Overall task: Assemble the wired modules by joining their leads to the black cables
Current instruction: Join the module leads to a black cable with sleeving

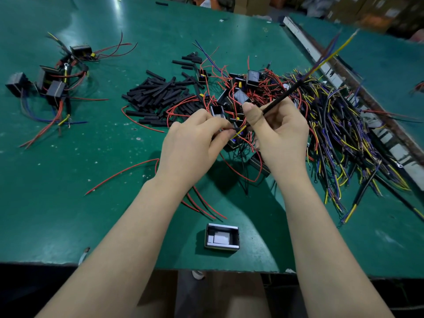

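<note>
My right hand (277,131) grips a black cable (284,95) that rises up and to the right, with yellow and purple leads fanning out of its far end. My left hand (192,138) pinches a thin yellow lead (239,131) between thumb and fingers, right at the cable's lower end. Both hands hover over a heap of black modules with red leads (241,92). Under my hands hang red leads and a thin black wire. The module they belong to is hidden.
A pile of black sleeve tubes (160,95) lies left of the heap. Black cables with yellow and purple leads (339,134) cover the right side. Joined modules (55,83) sit far left. One lone module (222,237) stands near the green table's (68,203) front edge.
</note>
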